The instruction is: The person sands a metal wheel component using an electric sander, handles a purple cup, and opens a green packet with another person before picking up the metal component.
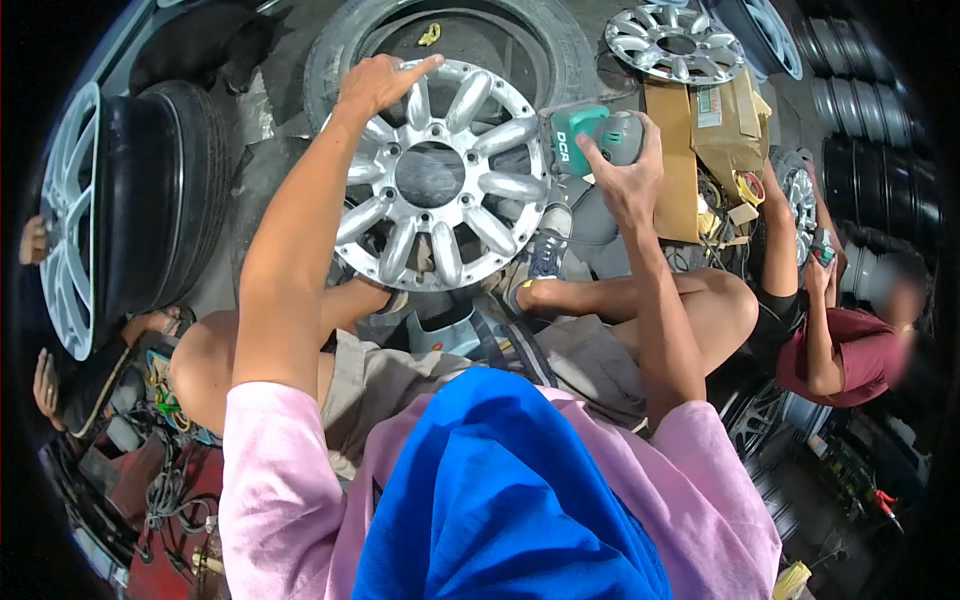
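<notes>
A silvery multi-spoke wheel face (431,175) stands before me, tilted between my legs, with a round centre hole and bolt holes around it. My left hand (385,84) grips its upper left edge, one finger stretched along the rim. On the right side, my right hand (625,165) is wrapped around the grey body of a green DCA power sander (577,140). The sander's pad end is at the wheel's right edge; whether it touches the metal I cannot tell.
Behind the wheel lies a tyre (335,50) with a yellow scrap (430,35) inside. Another wheel face (675,44) rests near a cardboard box (725,125). At left stands a large wheel (75,220). A co-worker in a maroon shirt (850,350) sits at right, beside stacked rims (860,110).
</notes>
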`<state>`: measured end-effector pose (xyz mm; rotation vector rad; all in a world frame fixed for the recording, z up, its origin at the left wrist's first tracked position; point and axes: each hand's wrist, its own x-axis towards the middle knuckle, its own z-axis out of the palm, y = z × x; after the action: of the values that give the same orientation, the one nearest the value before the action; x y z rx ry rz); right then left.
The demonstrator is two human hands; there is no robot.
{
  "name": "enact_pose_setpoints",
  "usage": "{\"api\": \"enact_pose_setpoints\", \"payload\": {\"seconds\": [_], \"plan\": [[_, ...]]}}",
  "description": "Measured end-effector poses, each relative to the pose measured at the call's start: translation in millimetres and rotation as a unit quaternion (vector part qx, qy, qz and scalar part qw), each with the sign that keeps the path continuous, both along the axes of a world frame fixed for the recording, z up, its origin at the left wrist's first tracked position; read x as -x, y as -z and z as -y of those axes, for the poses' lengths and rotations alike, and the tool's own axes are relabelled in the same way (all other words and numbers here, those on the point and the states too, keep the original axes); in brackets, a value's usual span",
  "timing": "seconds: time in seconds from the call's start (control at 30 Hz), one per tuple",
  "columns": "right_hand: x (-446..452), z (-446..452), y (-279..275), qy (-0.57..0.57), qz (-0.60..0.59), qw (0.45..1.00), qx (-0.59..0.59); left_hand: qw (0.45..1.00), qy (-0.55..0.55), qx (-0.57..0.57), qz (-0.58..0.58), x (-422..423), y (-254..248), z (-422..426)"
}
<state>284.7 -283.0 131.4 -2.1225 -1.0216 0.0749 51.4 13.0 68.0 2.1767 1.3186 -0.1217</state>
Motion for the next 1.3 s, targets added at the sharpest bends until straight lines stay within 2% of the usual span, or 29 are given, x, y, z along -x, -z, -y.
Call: {"api": "enact_pose_setpoints", "payload": {"seconds": [0.07,0.13,0.2,0.27,0.37,0.4,0.47,0.6,0.67,0.87,0.93,1.0,1.13,1.2,1.23,1.27,1.3], "plan": [[-2.9,-3.7,12.5,-0.008,0.040,0.999,-0.002,1.000,-0.004,0.005,0.025,-0.2,-2.8,7.6],[-2.0,-12.2,12.8,-0.007,0.013,1.000,-0.004,1.000,-0.020,0.004,0.022,1.5,4.9,9.5],[-3.3,-21.2,4.5,-0.023,0.060,0.998,0.022,0.999,-0.028,0.000,0.025,0.2,4.3,9.2],[5.2,-27.9,-3.8,-0.049,0.056,0.997,0.025,0.999,-0.028,0.031,0.020,-0.4,-1.6,9.5],[31.0,-32.2,-19.1,-0.173,0.075,0.981,0.046,0.999,-0.036,0.028,0.000,2.4,10.8,5.4],[32.3,-35.2,-22.9,-0.173,0.073,0.981,0.047,0.999,-0.036,0.030,-0.002,4.5,12.0,5.1],[33.8,-40.8,-24.7,-0.166,0.039,0.978,0.117,0.998,-0.047,0.038,0.007,11.5,15.0,6.8],[-4.0,-59.7,0.2,-0.130,0.114,0.985,-0.003,0.998,-0.061,0.007,0.017,14.0,27.8,6.3],[-2.9,-60.6,3.2,-0.133,0.100,0.986,-0.002,0.998,-0.047,0.046,-0.004,16.2,22.5,4.4],[38.1,-57.7,-19.0,-0.245,0.077,0.961,0.103,0.998,-0.062,0.015,0.000,15.6,34.6,4.2],[33.9,-57.1,-15.5,-0.248,0.090,0.957,0.118,0.997,-0.068,0.020,0.001,16.0,30.3,4.4],[20.7,-62.0,-5.6,-0.175,0.115,0.976,0.052,0.997,-0.063,0.040,-0.010,20.0,27.8,5.8],[10.4,-69.9,-8.6,-0.155,0.151,0.975,0.054,0.997,-0.073,0.038,0.000,19.0,34.8,6.5],[32.5,-70.6,-16.4,-0.179,0.105,0.971,0.116,0.996,-0.084,0.003,0.007,19.4,38.6,6.6],[50.6,-71.6,-25.1,-0.180,0.115,0.962,0.168,0.997,-0.083,0.004,0.008,20.4,39.1,5.2],[63.2,-69.3,-25.7,-0.176,0.116,0.963,0.170,0.997,-0.069,0.027,-0.004,20.2,38.5,3.2],[73.0,-68.6,-26.4,-0.236,0.145,0.942,0.189,0.997,-0.056,0.049,-0.016,18.5,36.6,0.6]]}}
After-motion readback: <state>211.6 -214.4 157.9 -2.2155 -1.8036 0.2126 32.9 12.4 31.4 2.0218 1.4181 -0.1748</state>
